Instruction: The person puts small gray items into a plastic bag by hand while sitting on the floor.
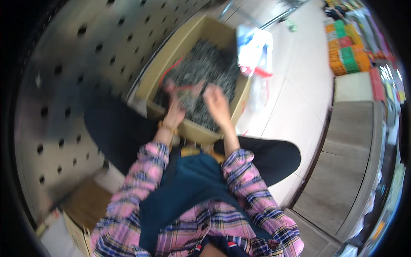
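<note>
An open cardboard box [196, 131] stands before me, between my knees. Many small dark grey pieces [212, 61] fill it, apparently metal; blur hides their exact kind. Over the near left part of the box, my left hand [175, 109] holds what looks like a small clear plastic bag [189, 96] with a red strip along its mouth. My right hand [217, 104] is beside the bag, palm side partly showing and fingers bent. Motion blur hides whether anything is in its fingers. A red band or strip [170, 70] lies along the box's left inner side.
Shiny clear plastic bags [255, 54] with red strips hang over the box's right edge onto the pale tiled floor [285, 106]. A perforated panel [74, 83] rises at left. Another cardboard box [86, 199] sits lower left. At right are a grey wood-look platform [343, 154] and colourful packages [346, 48].
</note>
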Available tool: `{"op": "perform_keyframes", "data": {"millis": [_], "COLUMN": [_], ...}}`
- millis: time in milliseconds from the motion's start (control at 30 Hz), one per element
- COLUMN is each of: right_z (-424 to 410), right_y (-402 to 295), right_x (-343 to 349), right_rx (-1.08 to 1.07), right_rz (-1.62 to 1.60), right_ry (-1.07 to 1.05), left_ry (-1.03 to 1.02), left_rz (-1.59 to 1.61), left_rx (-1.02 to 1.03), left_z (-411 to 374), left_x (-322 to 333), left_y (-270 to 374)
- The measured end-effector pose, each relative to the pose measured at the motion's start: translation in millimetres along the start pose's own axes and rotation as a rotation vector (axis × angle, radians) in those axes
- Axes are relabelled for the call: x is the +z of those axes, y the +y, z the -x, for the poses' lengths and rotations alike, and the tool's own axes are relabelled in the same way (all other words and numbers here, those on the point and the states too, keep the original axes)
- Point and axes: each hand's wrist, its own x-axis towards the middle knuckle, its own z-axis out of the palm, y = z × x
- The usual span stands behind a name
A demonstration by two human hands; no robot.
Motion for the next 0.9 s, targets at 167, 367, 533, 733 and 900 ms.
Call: {"op": "perform_keyframes", "data": {"millis": [167,367,533,733,900], "right_z": [34.5,24.8,27.3,12.9,4.7], "right_y": [16.2,21.8,35.3,31.1,57.5], "right_x": [17.0,24.5,20.2,24.8,20.7], "right_rx": [0.076,-0.025,-0.153,-0.104,-0.014], "right_rz": [0.942,0.856,0.772,0.829,0.122], "right_ry": [-0.251,-0.158,-0.057,-0.218,0.143], "left_ry": [0.347,0.294,0.340,0.215,0.063], "left_rz": [-0.018,0.048,0.045,-0.017,-0.005], "left_rx": [0.052,-0.067,0.016,-0.060,-0.027], "left_z": [5.4,-17.5,-15.2,-13.4,-5.4], "left_x": [32.4,-0.9,16.0,-0.4,12.1], "left_y": [-10.9,-12.1,-11.3,-6.7,-1.2]}}
